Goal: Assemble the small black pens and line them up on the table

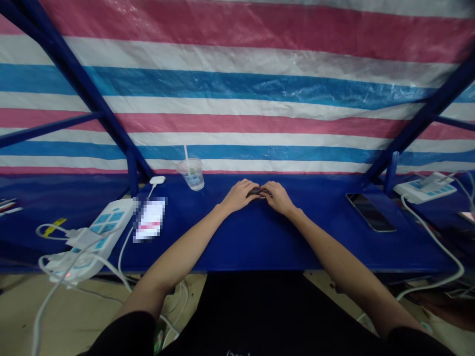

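Over the middle of the blue table (252, 242), my left hand (239, 195) and my right hand (277, 197) meet from either side at a small dark object (255, 191). The fingers of both hands are curled round its ends, so most of it is hidden and its kind cannot be made out. A clear plastic cup (194, 179) with a white straw stands beyond my left hand, toward the back of the table. To the right of my right hand lies a dark phone (371, 212), flat on the tabletop.
A white power strip (107, 222) with plugs and cables hangs over the front edge at left, beside a pixelated flat item (150, 220) and a white charger (158, 180). Another power strip (425, 189) sits at right. Blue frame posts and a striped sheet (260, 89) stand behind.
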{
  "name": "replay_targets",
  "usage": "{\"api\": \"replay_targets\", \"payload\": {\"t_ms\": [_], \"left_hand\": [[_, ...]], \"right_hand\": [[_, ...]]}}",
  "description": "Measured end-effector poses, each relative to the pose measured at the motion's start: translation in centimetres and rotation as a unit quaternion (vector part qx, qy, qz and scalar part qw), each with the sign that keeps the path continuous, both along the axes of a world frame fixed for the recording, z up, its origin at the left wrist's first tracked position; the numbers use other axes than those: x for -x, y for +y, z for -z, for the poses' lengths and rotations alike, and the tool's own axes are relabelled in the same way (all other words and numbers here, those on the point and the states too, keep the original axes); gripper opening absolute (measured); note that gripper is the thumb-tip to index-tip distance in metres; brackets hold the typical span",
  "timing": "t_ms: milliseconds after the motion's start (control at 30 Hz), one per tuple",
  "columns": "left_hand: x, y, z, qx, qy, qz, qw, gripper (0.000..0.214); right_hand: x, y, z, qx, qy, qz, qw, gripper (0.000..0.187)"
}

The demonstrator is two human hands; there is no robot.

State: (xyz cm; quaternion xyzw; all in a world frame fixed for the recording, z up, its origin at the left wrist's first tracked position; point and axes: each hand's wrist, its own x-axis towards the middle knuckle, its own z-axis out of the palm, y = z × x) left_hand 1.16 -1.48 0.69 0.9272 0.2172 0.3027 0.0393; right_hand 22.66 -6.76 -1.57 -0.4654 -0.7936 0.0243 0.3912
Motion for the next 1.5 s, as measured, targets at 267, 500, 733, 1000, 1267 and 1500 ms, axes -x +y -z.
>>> {"api": "replay_targets", "payload": {"t_ms": [267,500,733,1000,1267,1500], "left_hand": [[0.3,0.4,-0.3,-0.01,0.004,-0.024,1.0,0.026],[0.5,0.4,-0.5,-0.008,-0.016,0.015,1.0,0.013],[0.4,0.3,-0.5,0.002,-0.01,-0.017,1.0,0.028],[1.0,0.9,-0.4,0.002,-0.025,0.011,1.0,0.023],[0.9,0.8,-0.3,0.004,-0.03,0.008,0.999,0.026],[0.8,1.0,-0.2,0.007,-0.012,0.004,1.0,0.029]], "right_hand": [[-0.3,0.1,-0.1,-0.014,0.009,0.016,1.0,0.01],[-0.4,0.1,-0.1,-0.003,-0.013,0.022,1.0,0.011],[-0.5,0.1,-0.3,-0.036,0.036,0.014,0.999,0.007],[-0.5,0.0,-0.1,-0.007,0.024,0.032,0.999,0.009],[-0.5,0.0,-0.1,-0.002,0.032,0.017,0.999,0.009],[-0.4,-0.1,-0.1,-0.015,0.021,0.021,0.999,0.007]]}}
